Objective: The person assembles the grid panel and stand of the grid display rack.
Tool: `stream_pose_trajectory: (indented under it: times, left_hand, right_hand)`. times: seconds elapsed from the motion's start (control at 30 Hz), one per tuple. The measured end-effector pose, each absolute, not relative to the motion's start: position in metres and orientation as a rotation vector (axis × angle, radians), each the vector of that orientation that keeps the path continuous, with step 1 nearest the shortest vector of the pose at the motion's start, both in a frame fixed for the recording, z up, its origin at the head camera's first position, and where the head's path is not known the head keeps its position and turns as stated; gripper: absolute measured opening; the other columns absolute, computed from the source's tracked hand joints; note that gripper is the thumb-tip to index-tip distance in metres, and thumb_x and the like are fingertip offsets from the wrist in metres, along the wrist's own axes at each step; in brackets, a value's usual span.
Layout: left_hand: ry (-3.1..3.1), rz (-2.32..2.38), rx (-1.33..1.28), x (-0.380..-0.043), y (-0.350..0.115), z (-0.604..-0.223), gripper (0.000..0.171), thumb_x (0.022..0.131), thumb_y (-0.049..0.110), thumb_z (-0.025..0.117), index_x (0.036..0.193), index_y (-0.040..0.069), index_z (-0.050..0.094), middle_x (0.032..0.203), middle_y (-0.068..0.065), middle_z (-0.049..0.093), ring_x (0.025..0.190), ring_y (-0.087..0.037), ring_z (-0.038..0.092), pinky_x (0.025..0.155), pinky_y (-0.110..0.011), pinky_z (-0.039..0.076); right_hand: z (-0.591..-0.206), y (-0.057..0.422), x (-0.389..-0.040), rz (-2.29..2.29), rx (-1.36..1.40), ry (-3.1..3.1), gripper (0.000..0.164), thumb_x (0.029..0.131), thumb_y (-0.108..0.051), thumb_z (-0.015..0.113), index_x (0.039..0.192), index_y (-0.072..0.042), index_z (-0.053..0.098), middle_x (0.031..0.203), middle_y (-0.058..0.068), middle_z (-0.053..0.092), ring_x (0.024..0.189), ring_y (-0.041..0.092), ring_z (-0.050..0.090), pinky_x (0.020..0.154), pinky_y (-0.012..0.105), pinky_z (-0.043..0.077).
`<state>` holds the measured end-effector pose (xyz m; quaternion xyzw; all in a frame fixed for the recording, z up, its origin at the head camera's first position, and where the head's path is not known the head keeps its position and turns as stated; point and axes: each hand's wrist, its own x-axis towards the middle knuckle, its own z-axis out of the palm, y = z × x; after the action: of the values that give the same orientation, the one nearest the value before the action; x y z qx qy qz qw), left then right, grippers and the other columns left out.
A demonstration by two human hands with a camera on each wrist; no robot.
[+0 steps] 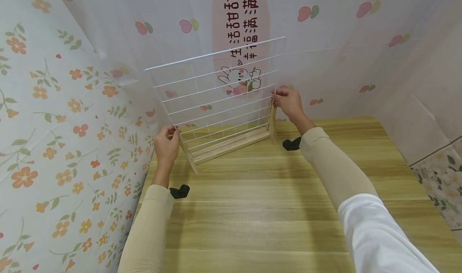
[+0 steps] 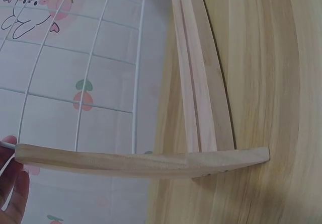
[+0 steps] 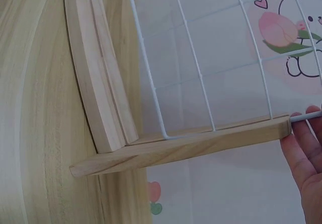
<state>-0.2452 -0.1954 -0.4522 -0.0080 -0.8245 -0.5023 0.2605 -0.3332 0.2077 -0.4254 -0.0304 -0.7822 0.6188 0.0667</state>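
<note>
A white wire grid panel [image 1: 216, 92] stands upright, leaning slightly, between the two side posts of a wooden stand [image 1: 231, 146]. My left hand [image 1: 167, 146] pinches the panel's left edge wire beside the top of the left post [image 2: 100, 161]. On the other side, my right hand [image 1: 288, 102] grips the right edge wire at the top of the right post [image 3: 201, 143]. The panel's bottom wire [image 2: 137, 83] lies above the grooved base bar [image 3: 95, 68], with a gap between them. Some fingers are hidden behind the wires and posts.
The stand rests on a wood-grain table [image 1: 252, 209]. Behind it hangs a pale curtain [image 1: 332, 64] with fruit prints and a cartoon; a flowered curtain [image 1: 72, 144] runs along the left. Black wrist devices [image 1: 180, 191] show beside both forearms.
</note>
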Motion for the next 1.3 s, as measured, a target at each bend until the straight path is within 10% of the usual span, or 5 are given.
stream_pose_trajectory:
  times: [1.3]
  left_hand:
    - [-2.203, -1.381, -0.049, -0.248, -0.196, -0.444, 0.012, 0.093, 0.004, 0.058, 0.092, -0.004, 0.067, 0.088, -0.018, 0.073, 0.077, -0.032, 0.068, 0.062, -0.009, 0.047]
  right_hand:
    - [-0.426, 0.205, -0.336, 1.824, -0.086, -2.424, 0.027, 0.096, -0.01, 0.061, 0.117, 0.006, 0.065, 0.106, 0.005, 0.062, 0.097, 0.018, 0.063, 0.093, 0.036, 0.053]
